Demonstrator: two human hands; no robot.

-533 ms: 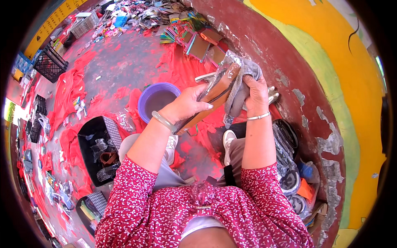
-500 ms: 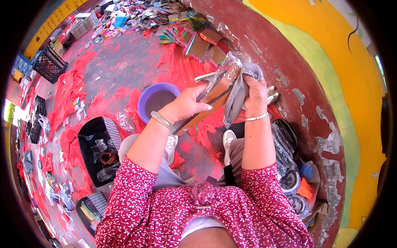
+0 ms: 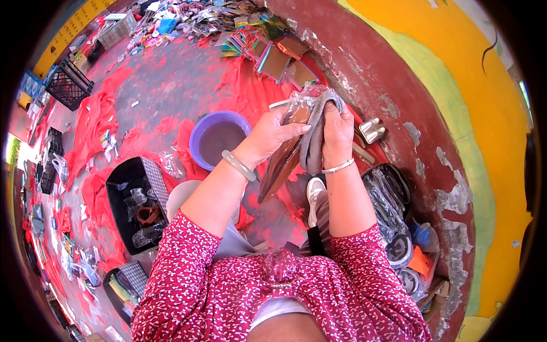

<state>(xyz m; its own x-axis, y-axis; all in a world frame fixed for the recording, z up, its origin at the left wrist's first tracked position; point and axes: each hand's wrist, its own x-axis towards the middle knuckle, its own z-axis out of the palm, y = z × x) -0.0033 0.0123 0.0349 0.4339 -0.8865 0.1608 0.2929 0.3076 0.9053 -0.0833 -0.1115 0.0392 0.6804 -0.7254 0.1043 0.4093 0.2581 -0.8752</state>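
The person's left hand (image 3: 272, 139) grips a long, flat, brown leather-like piece in clear plastic wrapping (image 3: 280, 170), its thumb laid across the upper part. The right hand (image 3: 338, 134) is closed around a folded grey cloth (image 3: 313, 145), which loops over the top of that brown piece and hangs down along its right side. The brown piece is held in the air over the floor, to the right of a round purple plastic basin of dark liquid (image 3: 194, 141), its lower end pointing down toward the person.

Compared with half a second earlier, the brown piece stands more steeply and its lower end has swung rightward and nearer the person. The right hand has moved left, bringing the cloth closer to the left hand's thumb. This leaves a pale, shiny, two-lobed object (image 3: 372, 130) by the wall in fuller view, where the right hand had partly covered it.

The surroundings look unchanged: at left, a black open bin with a checkered side (image 3: 116, 212) contains plastic-wrapped items and a brown coiled strap (image 3: 149, 216); at right, a dark container (image 3: 403, 185) holds dark things in clear plastic.
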